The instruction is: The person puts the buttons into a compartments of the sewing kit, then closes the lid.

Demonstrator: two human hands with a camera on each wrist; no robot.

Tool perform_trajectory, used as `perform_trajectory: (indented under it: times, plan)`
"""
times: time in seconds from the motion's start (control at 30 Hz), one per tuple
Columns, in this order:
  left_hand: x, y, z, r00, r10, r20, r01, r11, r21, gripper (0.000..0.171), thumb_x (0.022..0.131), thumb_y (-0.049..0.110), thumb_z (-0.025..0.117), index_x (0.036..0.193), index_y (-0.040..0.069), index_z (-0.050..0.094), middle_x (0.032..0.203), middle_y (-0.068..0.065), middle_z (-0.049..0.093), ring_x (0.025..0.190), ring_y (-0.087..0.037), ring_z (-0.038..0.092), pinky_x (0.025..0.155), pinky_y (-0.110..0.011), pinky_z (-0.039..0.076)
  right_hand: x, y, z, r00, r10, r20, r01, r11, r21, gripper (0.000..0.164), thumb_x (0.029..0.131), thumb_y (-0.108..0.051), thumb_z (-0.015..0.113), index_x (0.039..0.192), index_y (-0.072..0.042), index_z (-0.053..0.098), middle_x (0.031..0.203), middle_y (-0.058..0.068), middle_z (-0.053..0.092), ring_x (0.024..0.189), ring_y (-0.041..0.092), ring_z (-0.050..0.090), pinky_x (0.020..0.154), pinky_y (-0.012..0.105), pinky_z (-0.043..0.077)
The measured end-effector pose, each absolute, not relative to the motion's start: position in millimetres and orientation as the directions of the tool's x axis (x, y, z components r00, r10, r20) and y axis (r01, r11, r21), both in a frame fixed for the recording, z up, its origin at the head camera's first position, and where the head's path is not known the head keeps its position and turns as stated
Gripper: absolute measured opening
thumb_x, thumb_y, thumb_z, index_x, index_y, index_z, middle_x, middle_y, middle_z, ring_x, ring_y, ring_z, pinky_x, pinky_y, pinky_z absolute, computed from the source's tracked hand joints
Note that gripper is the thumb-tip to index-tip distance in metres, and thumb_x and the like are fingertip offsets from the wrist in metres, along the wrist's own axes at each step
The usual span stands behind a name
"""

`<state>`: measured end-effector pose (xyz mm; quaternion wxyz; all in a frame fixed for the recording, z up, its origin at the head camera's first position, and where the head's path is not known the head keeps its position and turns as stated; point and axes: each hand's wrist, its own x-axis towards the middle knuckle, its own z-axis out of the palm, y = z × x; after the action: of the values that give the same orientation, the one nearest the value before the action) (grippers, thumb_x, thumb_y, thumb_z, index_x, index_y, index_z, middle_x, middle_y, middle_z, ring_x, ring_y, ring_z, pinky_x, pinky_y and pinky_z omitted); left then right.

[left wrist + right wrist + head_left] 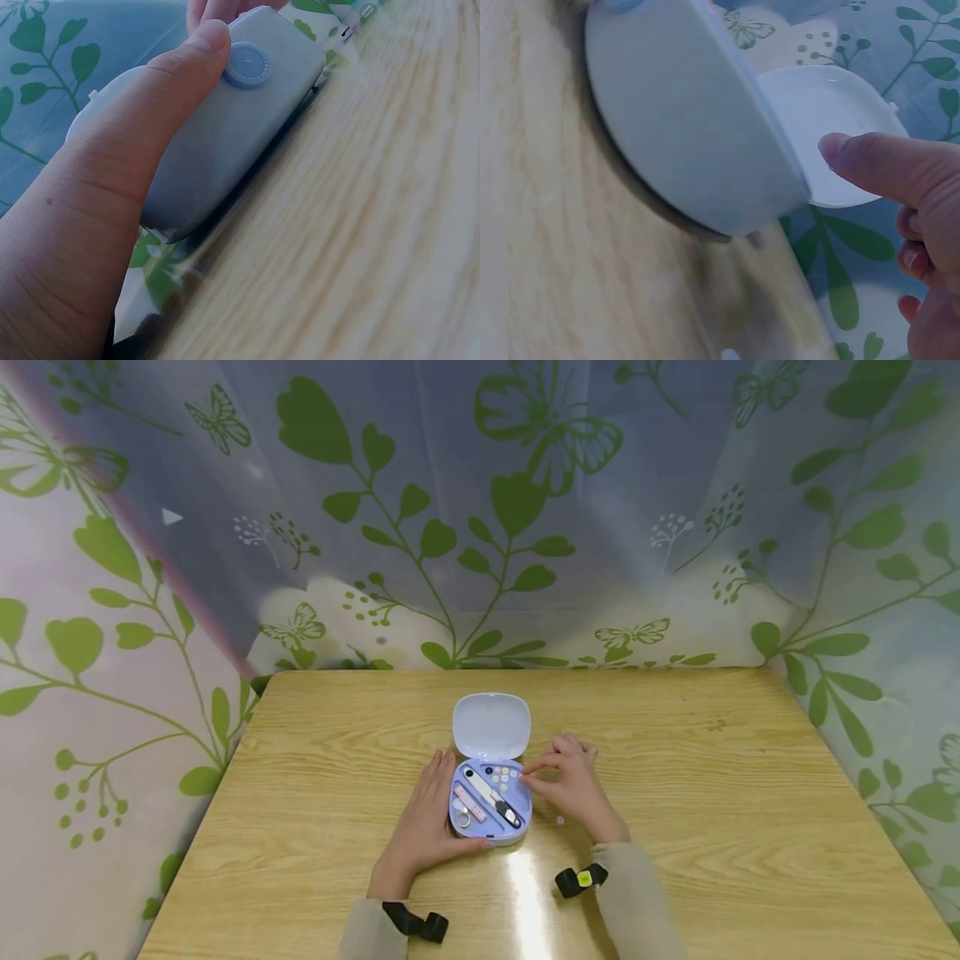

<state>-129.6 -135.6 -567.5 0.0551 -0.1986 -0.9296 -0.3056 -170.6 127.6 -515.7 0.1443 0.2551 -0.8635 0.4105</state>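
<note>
A small lilac sewing box (512, 837) stands on the table with its lid (491, 727) raised at the back. Along the box's left side lies my left hand (423, 822), fingers extended. Its straight thumb (180, 71) touches the front wall beside a round blue catch (247, 65). Thread snips (491, 797), a pink strip (469, 802) and a ring (463, 818) lie inside. Several buttons (504, 779) sit in the right rear compartment. My right hand (570, 781) reaches there, thumb and index fingertips close together; whether they pinch a button is unclear.
A loose pale button (560, 820) lies on the wooden table (337, 735), right of the box and below my right hand. Leaf-patterned curtains (420, 552) hang behind the table and on both sides. Black camera straps are on both wrists.
</note>
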Motion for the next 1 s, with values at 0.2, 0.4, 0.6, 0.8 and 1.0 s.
perform_trajectory:
  times: [0.2, 0.4, 0.6, 0.8, 1.0]
  plan:
    - [-130.1, -135.2, -568.2, -0.913, 0.337, 0.23, 0.408, 0.739, 0.536, 0.14, 0.062, 0.087, 0.066, 0.16, 0.007, 0.005, 0.166, -0.01, 0.009, 0.153, -0.021, 0.001, 0.124, -0.039, 0.008, -172.5, 121.8, -520.3, -0.847, -0.33, 0.417, -0.531, 0.565, -0.632, 0.012, 0.072, -0.014, 0.09, 0.075, -0.017, 0.079, 0.075, 0.002, 0.035, 0.082, 0.016, 0.033, 0.085, 0.047, 0.019]
    - [-129.7, -134.8, -567.9, -0.912, 0.34, 0.232, 0.411, 0.739, 0.534, 0.14, 0.063, 0.087, 0.066, 0.16, 0.007, 0.005, 0.166, -0.01, 0.009, 0.153, -0.022, 0.002, 0.124, -0.039, 0.008, -171.1, 117.2, -522.2, -0.868, -0.336, 0.364, -0.496, 0.601, -0.627, 0.012, 0.073, -0.019, 0.089, 0.074, -0.02, 0.078, 0.077, -0.004, 0.033, 0.082, 0.016, 0.033, 0.085, 0.045, 0.02]
    - [-130.4, -135.0, -567.4, -0.915, 0.339, 0.22, 0.404, 0.739, 0.539, 0.139, 0.063, 0.085, 0.066, 0.16, 0.007, 0.004, 0.166, -0.009, 0.008, 0.153, -0.021, 0.0, 0.124, -0.039, 0.007, -171.2, 115.5, -524.1, -0.889, -0.321, 0.327, -0.458, 0.622, -0.635, 0.012, 0.074, -0.021, 0.089, 0.074, -0.022, 0.077, 0.077, -0.006, 0.032, 0.081, 0.016, 0.033, 0.084, 0.044, 0.02]
    - [-131.2, -135.1, -567.9, -0.915, 0.344, 0.212, 0.403, 0.746, 0.53, 0.139, 0.064, 0.087, 0.064, 0.16, 0.008, 0.004, 0.167, -0.008, 0.007, 0.153, -0.02, -0.001, 0.124, -0.037, 0.006, -172.8, 114.7, -525.4, -0.896, -0.301, 0.326, -0.444, 0.631, -0.636, 0.011, 0.074, -0.022, 0.089, 0.074, -0.021, 0.078, 0.077, -0.002, 0.036, 0.082, 0.016, 0.035, 0.086, 0.045, 0.021]
    - [-131.4, -135.2, -568.8, -0.912, 0.341, 0.23, 0.411, 0.74, 0.533, 0.139, 0.063, 0.086, 0.066, 0.16, 0.008, 0.005, 0.166, -0.009, 0.008, 0.153, -0.022, 0.001, 0.124, -0.04, 0.009, -172.9, 113.4, -526.2, -0.898, -0.291, 0.33, -0.44, 0.635, -0.635, 0.01, 0.075, -0.021, 0.088, 0.075, -0.02, 0.078, 0.077, 0.002, 0.038, 0.083, 0.016, 0.035, 0.088, 0.046, 0.021]
